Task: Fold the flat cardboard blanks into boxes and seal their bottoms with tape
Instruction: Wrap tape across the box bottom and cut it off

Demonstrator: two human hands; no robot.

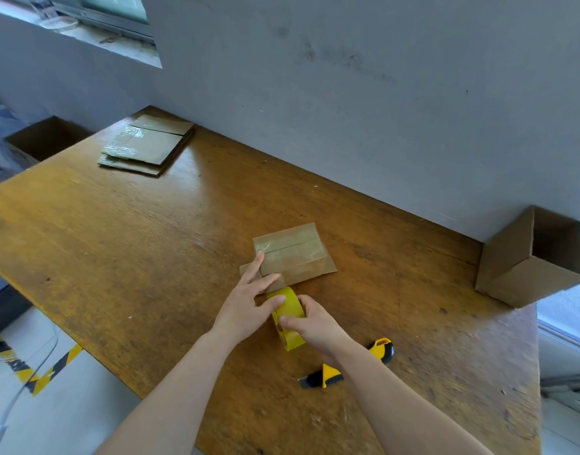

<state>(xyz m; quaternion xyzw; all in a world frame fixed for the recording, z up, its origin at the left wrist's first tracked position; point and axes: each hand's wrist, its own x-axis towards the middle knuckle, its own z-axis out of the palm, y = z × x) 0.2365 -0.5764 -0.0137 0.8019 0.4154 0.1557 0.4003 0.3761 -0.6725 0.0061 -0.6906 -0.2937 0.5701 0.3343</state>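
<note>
A small folded cardboard box stands on the wooden table, its taped bottom facing up, clear tape shining over the seam. My left hand rests with straight fingers against the box's near side, thumb touching the yellow tape roll. My right hand grips that roll just in front of the box. A stack of flat cardboard blanks lies at the table's far left.
A yellow and black utility knife lies under my right forearm. An open cardboard box sits on its side at the table's right end, another open box stands beyond the left edge. A grey wall borders the far side.
</note>
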